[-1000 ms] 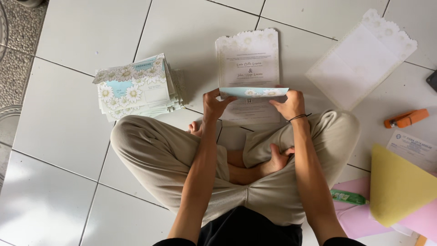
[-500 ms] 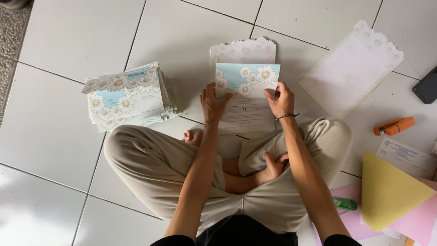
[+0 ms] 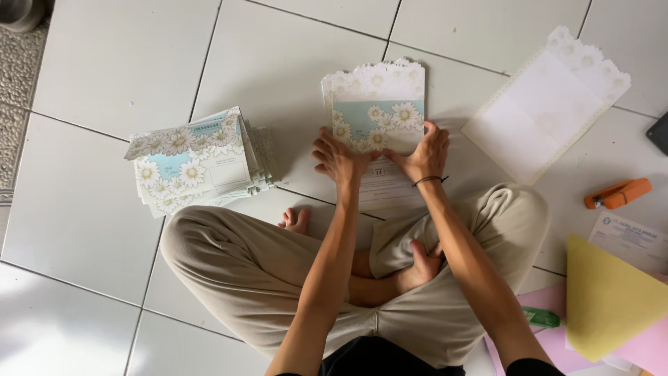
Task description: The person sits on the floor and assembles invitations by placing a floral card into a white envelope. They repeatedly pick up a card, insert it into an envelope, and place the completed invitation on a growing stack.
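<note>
Surface: white tiled floor (image 3: 104, 83). The person sits cross-legged on it, seen from above.

Work item: a card (image 3: 376, 115) with a scalloped top edge and a blue daisy panel lies flat on the floor directly ahead of the knees. Its lower flap is folded up over the printed inner sheet, part of which remains exposed below.

Hands: the left hand (image 3: 339, 159) rests palm-down, fingers spread, on the flap's lower left corner. The right hand (image 3: 422, 152) presses the lower right corner, fingers extended. Neither hand grips anything; both lie flat on the card.

Progress, as judged: a stack (image 3: 195, 161) of matching folded cards sits to the left, near the knee; these appear finished. One blank lace-edged sheet (image 3: 546, 104) lies unfolded to the right, so at least that piece appears outstanding. The current card appears mid-fold.

Other items: an orange stapler (image 3: 618, 194), a yellow sheet (image 3: 609, 299) and pink paper (image 3: 557, 341) lie at right, untouched.
</note>
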